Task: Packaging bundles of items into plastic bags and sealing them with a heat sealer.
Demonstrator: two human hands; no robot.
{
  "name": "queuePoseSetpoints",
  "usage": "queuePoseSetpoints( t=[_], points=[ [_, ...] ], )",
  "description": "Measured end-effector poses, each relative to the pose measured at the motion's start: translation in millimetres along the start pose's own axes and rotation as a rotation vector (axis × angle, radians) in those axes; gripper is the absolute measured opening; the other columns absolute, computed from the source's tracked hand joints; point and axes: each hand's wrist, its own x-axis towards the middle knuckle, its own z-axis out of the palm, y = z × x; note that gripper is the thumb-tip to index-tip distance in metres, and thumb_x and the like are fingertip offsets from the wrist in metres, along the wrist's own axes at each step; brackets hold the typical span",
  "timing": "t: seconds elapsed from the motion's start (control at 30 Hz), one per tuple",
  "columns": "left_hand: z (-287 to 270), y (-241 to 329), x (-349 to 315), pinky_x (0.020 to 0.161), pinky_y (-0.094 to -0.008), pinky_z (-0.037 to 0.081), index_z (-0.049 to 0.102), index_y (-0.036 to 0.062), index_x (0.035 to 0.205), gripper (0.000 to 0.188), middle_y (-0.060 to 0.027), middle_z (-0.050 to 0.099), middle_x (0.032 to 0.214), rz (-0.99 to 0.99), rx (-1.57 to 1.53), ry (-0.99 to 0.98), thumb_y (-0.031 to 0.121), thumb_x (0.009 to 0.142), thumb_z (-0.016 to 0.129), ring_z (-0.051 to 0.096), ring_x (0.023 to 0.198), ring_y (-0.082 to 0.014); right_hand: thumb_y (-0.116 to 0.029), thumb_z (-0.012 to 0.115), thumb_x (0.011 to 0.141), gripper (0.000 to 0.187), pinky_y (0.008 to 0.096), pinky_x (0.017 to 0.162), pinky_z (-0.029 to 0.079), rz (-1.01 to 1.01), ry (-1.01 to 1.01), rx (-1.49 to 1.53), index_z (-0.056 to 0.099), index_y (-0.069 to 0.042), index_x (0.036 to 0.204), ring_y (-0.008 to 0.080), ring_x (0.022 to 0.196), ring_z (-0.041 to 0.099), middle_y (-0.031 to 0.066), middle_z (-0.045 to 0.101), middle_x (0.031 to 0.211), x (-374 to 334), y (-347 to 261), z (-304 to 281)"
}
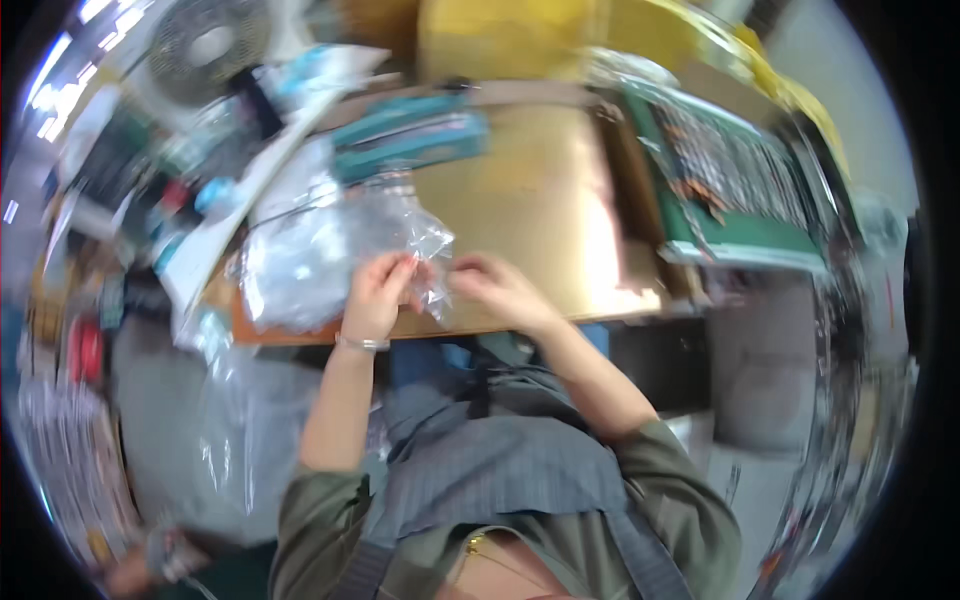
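Near the front edge of the table, my left hand [376,292] is closed, its fingers pinching a clear plastic bag [428,240]. The crinkled film stands up between my two hands. Just to the right, my right hand [497,290] has its fingers bent and drawn together beside the bag's edge. Blur hides what, if anything, those fingers hold. Behind and left of my left hand lies a pile of clear plastic bags [290,262]. Some small reddish bits show by the left fingertips, too blurred to name.
A teal box [410,135] lies behind the bags on the brown table [500,190]. At the right stands a green tray [760,235] with rows of dark, slim items. A fan [210,45] is at the far left. Someone else's hand [130,572] shows at the lower left.
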Motion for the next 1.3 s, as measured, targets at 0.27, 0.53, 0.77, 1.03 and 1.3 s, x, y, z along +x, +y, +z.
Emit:
queuePoseSetpoints(
  t=[0.27, 0.53, 0.77, 1.03, 1.3],
  points=[
    [58.0, 22.5, -45.1, 0.044, -0.0258, 0.044, 0.055, 0.0070, 0.102, 0.025, -0.0100, 0.062, 0.092, -0.147, -0.688, 0.153, 0.028, 0.096, 0.042, 0.060, 0.077, -0.0183, -0.017, 0.066, 0.084, 0.032, 0.0208, 0.046, 0.036, -0.081, 0.435, -0.070, 0.048, -0.006, 0.059, 0.0045, 0.051, 0.046, -0.0013, 0.049, 0.053, -22.5, 17.6, -40.2],
    [14.0, 23.6, -24.1, 0.043, -0.0171, 0.039, 0.034, 0.0082, 0.139, 0.046, 0.0008, 0.053, 0.072, 0.051, -0.561, -0.052, 0.014, 0.095, 0.045, 0.048, 0.058, -0.0041, -0.035, 0.070, 0.078, 0.034, 0.0292, 0.061, 0.045, -0.068, 0.197, -0.004, 0.058, -0.003, 0.081, 0.0150, 0.067, 0.055, 0.0074, 0.059, 0.074, -61.0, 54.0, -44.9],
    [53.1, -2.6, 36.2, 0.100, -0.0300, 0.038, 0.040, -0.0049, 0.133, 0.052, -0.0191, 0.047, 0.132, 0.489, 0.527, 0.402, 0.020, 0.090, 0.058, 0.049, 0.119, -0.0216, -0.037, 0.069, 0.073, 0.041, 0.0388, 0.072, 0.049, 0.197, 0.855, -1.219, 0.058, -0.002, 0.093, 0.0280, 0.090, 0.058, 0.0137, 0.058, 0.101, -47.2, 92.8, -110.2],
    [82.7, -76.9, 78.4, 0.101, -0.0430, 0.034, 0.047, -0.0086, 0.122, 0.056, -0.0291, 0.049, 0.124, 0.375, 0.907, 0.344, 0.032, 0.087, 0.060, 0.045, 0.117, -0.0419, -0.029, 0.060, 0.079, 0.029, 0.0438, 0.068, 0.053, 0.106, 0.596, -0.699, 0.064, -0.001, 0.080, 0.0385, 0.070, 0.063, 0.0192, 0.064, 0.073, -21.4, 73.5, -105.3],
    [112.6, -105.4, 169.1, 0.103, -0.0437, 0.033, 0.037, -0.0086, 0.131, 0.074, -0.0281, 0.042, 0.132, 0.245, 1.188, 0.284, 0.050, 0.088, 0.050, 0.040, 0.122, -0.0415, -0.061, 0.067, 0.069, 0.104, 0.0454, 0.106, 0.028, 0.187, 0.867, -0.928, 0.024, 0.003, 0.138, 0.0418, 0.130, 0.029, 0.0317, 0.030, 0.138, 82.2, 36.4, -211.5]
  ],
)
